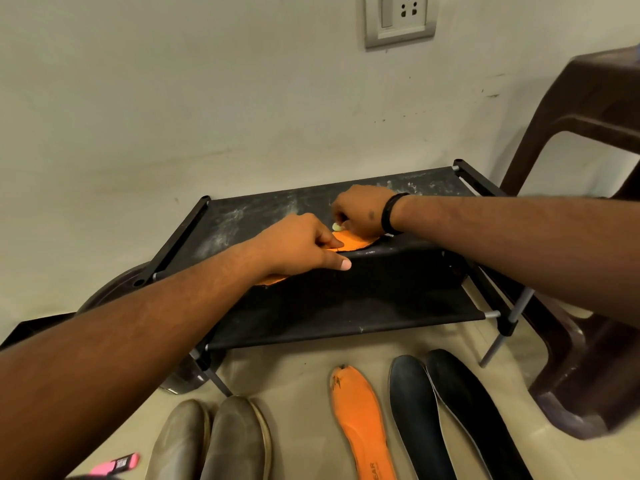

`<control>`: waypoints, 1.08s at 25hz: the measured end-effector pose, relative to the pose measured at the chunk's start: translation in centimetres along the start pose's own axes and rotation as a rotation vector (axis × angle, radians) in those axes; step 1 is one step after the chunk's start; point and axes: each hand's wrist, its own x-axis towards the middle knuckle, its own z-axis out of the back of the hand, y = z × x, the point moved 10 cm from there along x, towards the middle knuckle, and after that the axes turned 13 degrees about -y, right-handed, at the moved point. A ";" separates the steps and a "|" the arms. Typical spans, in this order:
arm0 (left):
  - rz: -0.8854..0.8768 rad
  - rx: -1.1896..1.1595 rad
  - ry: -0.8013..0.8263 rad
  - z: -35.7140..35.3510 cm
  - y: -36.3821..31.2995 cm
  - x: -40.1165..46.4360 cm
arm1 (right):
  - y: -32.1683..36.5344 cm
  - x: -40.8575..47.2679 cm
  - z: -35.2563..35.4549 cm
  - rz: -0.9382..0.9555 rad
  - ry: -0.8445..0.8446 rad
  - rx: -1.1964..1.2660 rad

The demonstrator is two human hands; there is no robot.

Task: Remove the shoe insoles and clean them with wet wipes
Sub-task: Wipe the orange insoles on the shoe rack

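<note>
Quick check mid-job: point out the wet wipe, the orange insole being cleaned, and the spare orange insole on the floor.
wet wipe (pixel 336 226), head view, the pale wad showing under the right hand's fingers.
orange insole being cleaned (pixel 356 243), head view, its bare part between the hands.
spare orange insole (pixel 360 414), head view, its middle.

Bare rack top leftward; brown stool crowding the right
</note>
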 end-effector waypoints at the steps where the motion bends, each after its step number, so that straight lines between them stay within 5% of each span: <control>1: 0.006 -0.001 -0.003 0.0 0.1 0.0 | -1.4 -0.3 0.2 -0.032 -0.001 -0.063; 5: 0.014 0.016 -0.005 0.0 0.3 0.0 | -3.5 -2.0 0.8 -0.077 -0.019 -0.105; 9: 0.001 0.007 0.001 0.0 0.2 0.0 | -0.4 -4.1 1.4 -0.009 -0.006 0.191; 14: 0.014 -0.023 -0.105 0.3 0.4 -0.4 | -2.5 -4.0 2.0 -0.119 -0.084 0.151; 19: 0.027 -0.043 -0.195 1.0 0.7 -0.8 | -1.1 -4.8 1.7 -0.109 -0.042 0.426; 27: 0.027 -0.095 -0.172 0.8 0.6 -0.3 | -3.3 -1.3 0.4 -0.261 -0.185 0.118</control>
